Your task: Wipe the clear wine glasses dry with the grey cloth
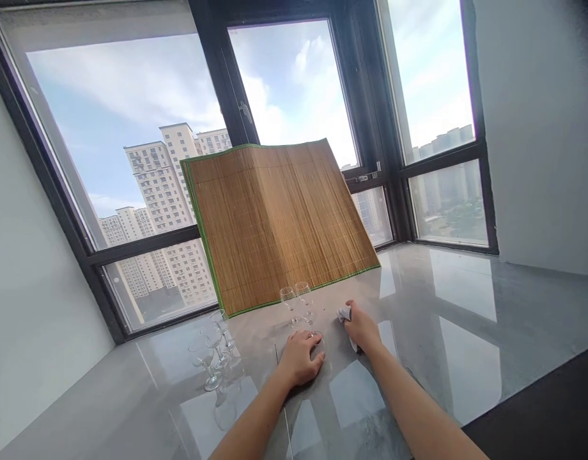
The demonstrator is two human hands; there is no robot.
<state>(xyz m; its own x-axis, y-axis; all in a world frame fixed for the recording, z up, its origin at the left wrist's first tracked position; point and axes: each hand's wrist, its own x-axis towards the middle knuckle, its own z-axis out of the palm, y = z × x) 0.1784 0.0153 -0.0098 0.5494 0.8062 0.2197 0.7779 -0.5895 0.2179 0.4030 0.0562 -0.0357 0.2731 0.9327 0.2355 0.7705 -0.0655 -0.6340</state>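
My left hand (302, 359) is low over the glossy grey surface, its fingers curled around a small clear glass (319, 342). Part of that glass is hidden by the hand. Bunched in my closed right hand (362, 329) is a white cloth (344, 314), hanging a little below the fingers. Two clear stemmed glasses (287, 299) stand upright just beyond my left hand. Farther left, several more stemmed glasses (210, 361) are grouped close together, apart from both hands.
A brown bamboo mat (279, 220) with green edging leans against the dark-framed window behind the glasses. The shiny grey ledge (447, 319) mirrors the windows. White walls (543, 140) close in both sides, and a dark edge (553, 409) lies at lower right.
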